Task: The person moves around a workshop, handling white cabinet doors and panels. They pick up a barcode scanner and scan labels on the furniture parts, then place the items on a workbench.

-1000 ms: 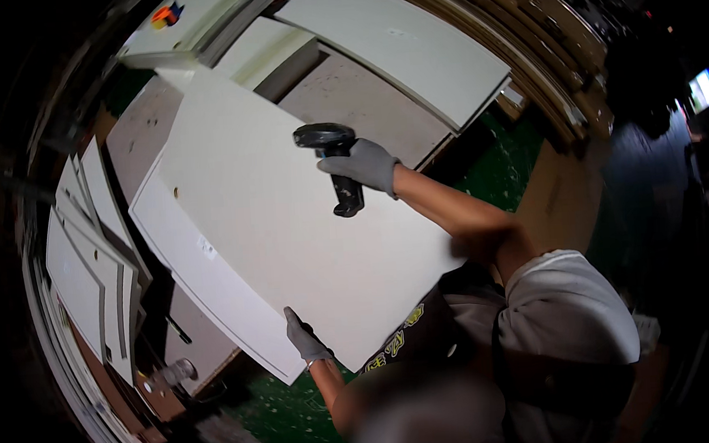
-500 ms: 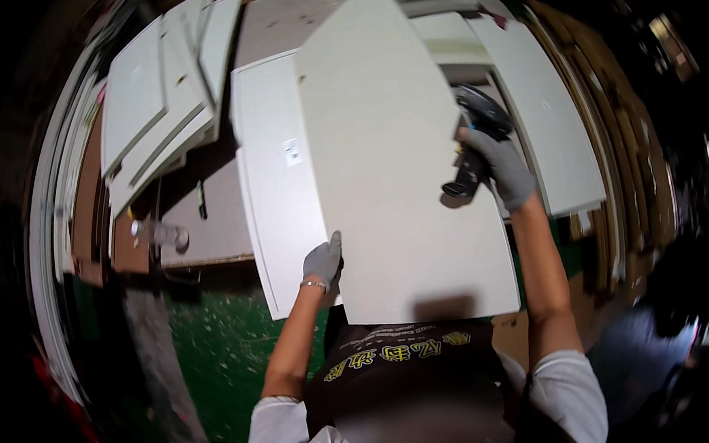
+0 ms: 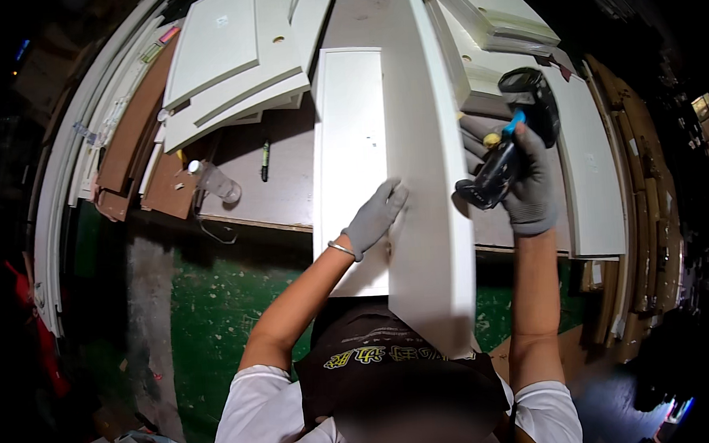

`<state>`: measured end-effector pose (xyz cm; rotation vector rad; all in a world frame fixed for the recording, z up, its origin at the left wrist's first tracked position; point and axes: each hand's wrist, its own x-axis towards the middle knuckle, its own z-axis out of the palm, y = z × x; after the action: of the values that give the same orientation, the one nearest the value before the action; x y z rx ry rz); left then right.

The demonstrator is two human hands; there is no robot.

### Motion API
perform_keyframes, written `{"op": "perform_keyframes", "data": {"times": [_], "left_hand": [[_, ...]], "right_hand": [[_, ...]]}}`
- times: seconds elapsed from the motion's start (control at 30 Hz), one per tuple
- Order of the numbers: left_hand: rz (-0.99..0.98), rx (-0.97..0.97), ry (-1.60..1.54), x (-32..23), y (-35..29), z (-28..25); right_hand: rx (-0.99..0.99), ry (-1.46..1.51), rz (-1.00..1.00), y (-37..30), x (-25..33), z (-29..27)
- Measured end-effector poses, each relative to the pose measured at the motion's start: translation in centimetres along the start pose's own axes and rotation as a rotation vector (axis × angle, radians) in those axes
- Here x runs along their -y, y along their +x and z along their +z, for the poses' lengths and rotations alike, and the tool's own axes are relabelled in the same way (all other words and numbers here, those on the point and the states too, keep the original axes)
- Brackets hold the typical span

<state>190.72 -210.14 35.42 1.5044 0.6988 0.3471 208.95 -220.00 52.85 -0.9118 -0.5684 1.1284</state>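
Observation:
A large white panel (image 3: 420,169) stands tilted on its edge in front of me, its narrow side facing up. Against its left face rests my left hand (image 3: 376,218), gloved in grey, with the fingers stretched out and touching the board. Beneath and to the left lies another white panel (image 3: 349,132) with a raised rim. To the right of the upright board, my gloved right hand (image 3: 531,186) is closed round a black barcode scanner (image 3: 530,101) with a blue trigger. Part of the scanner's handle is hidden by that hand.
Stacked white panels (image 3: 241,86) lie on the worktable (image 3: 287,177) at far left, more white boards (image 3: 489,26) at far right. A green marker (image 3: 265,160) and a clear bottle (image 3: 218,183) are near the left stack. Cardboard (image 3: 638,204) leans at the right.
The upper panel has swung from lying nearly flat to standing on edge. My left hand has moved from its edge onto its face. The scanner has shifted right, away from the board.

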Motion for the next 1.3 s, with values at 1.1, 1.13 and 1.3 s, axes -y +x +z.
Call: {"op": "perform_keyframes", "data": {"times": [1.1,1.13,1.3], "left_hand": [[-0.037,-0.327,0.178,-14.9,-4.8,-10.3],[-0.005,-0.344,0.046,-13.9,-4.3,-9.7],[0.057,-0.374,-0.301,-9.6,-0.8,-7.8]], "right_hand": [[-0.47,0.238,0.175,2.6,-18.6,-15.3],[-0.466,0.198,0.222,3.1,-17.1,-16.2],[-0.46,-0.073,0.214,5.1,-10.6,-19.5]]}}
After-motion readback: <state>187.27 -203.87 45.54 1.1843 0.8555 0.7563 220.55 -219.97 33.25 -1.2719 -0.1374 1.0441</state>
